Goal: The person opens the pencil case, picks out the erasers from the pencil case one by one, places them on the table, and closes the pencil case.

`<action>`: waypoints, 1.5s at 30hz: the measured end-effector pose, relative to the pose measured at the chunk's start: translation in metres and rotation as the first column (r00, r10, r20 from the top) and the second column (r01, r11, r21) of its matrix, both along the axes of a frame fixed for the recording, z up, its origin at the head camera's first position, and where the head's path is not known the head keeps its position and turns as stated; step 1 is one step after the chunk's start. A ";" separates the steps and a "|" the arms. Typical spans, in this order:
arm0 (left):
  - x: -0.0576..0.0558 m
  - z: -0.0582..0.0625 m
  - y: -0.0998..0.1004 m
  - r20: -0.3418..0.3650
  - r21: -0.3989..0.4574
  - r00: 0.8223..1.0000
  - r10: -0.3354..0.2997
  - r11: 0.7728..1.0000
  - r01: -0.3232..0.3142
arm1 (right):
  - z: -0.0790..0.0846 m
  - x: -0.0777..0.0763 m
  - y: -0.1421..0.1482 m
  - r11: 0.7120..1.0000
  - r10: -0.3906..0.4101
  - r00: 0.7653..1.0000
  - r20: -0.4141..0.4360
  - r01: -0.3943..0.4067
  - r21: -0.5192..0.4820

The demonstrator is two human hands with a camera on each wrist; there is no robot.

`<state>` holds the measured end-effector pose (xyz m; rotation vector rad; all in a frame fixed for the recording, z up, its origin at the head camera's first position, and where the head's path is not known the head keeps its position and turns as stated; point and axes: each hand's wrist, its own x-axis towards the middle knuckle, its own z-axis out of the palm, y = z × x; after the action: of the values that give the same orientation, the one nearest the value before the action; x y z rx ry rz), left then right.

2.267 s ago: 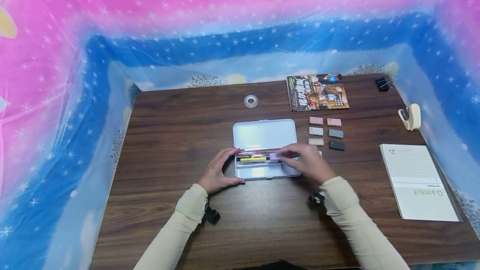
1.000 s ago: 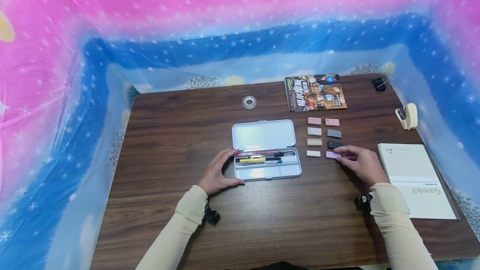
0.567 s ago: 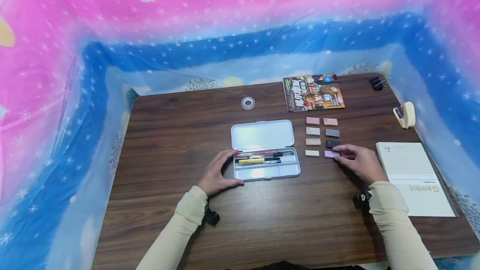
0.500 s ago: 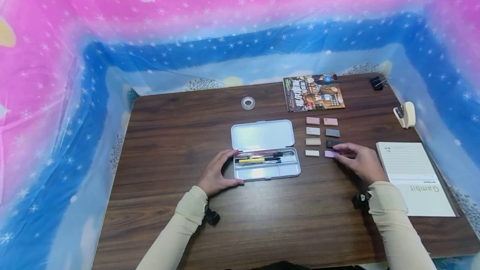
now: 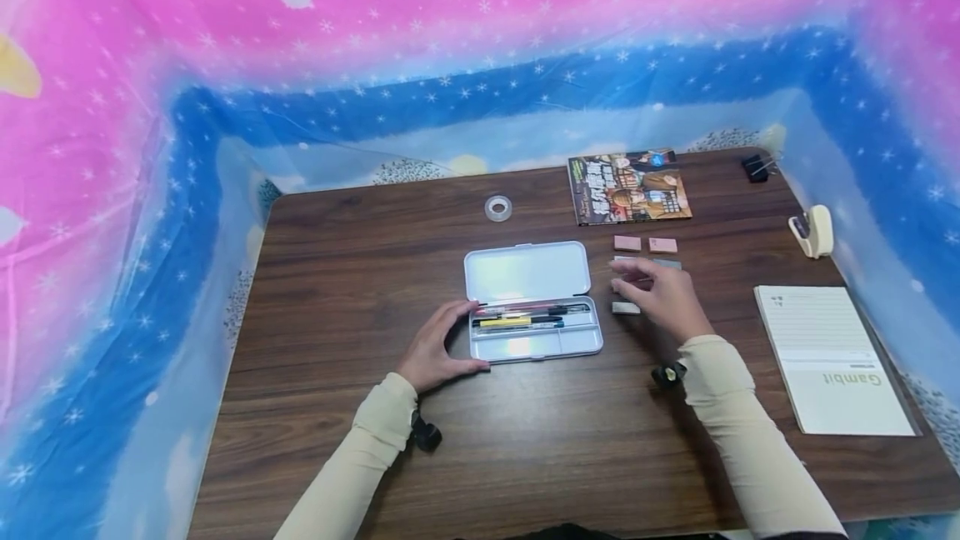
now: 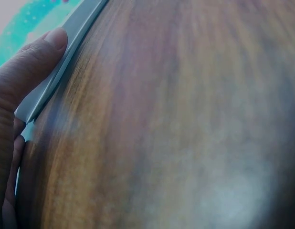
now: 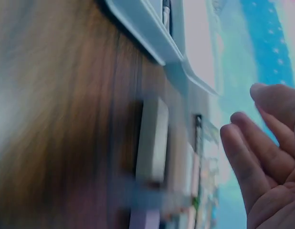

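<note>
A white pencil case [image 5: 581, 340] lies open on the table, with several pens [image 5: 517, 322] in its rear compartment. My left hand [image 5: 437, 347] holds the case's left end, thumb at the front corner and fingers at the back; its thumb [image 6: 49, 47] lies against the case's edge in the left wrist view. My right hand [image 5: 663, 297] hovers over the erasers, fingers apart with nothing between them. Beneath it sits a white eraser [image 5: 626, 307], and in the right wrist view a purple eraser [image 7: 145, 219] stands beside it. Two pink erasers [image 5: 627, 243] show behind; the hand partly hides the others.
Behind the case lies a tape roll [image 5: 498, 207]. A comic book [image 5: 630, 187] is at the back. Along the right side are a black binder clip [image 5: 756, 168], a cream stapler-like item [image 5: 821, 232] and a notepad [image 5: 836, 365]. Patterned cloth [image 5: 480, 65] walls the table.
My right hand put the purple eraser down from the case to the end of the right column, let go of it, then rose and moved left over the erasers. My left hand stayed put.
</note>
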<state>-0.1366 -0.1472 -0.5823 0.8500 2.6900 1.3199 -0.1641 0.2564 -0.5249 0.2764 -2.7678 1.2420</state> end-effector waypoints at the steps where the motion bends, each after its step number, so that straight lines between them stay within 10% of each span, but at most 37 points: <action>1: 0.000 0.000 0.000 -0.003 0.000 1.000 -0.001 1.000 0.001 | -0.001 -0.007 -0.004 1.000 0.004 1.000 0.025 -0.004 -0.002; 10: -0.003 -0.004 0.011 -0.016 0.008 0.999 -0.030 1.000 0.030 | -0.016 -0.050 -0.014 0.999 -0.031 0.982 0.184 0.033 -0.004; 18: -0.005 -0.009 0.020 -0.019 0.055 0.999 -0.042 0.998 0.043 | -0.015 -0.054 -0.011 0.998 -0.044 0.983 0.181 0.050 -0.030; 31: -0.010 -0.008 0.025 0.011 0.191 1.000 -0.007 0.982 0.005 | 0.016 0.005 -0.008 0.974 -0.079 0.994 0.070 0.092 -0.207; 45: -0.010 -0.006 0.020 0.036 0.197 0.999 -0.032 0.980 0.025 | -0.026 0.062 -0.016 0.997 0.016 0.997 -0.074 -0.021 -0.069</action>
<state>-0.1469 -0.1274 -0.5884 0.8653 2.5394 1.5990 -0.1018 0.2404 -0.5513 0.3361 -2.6600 1.3022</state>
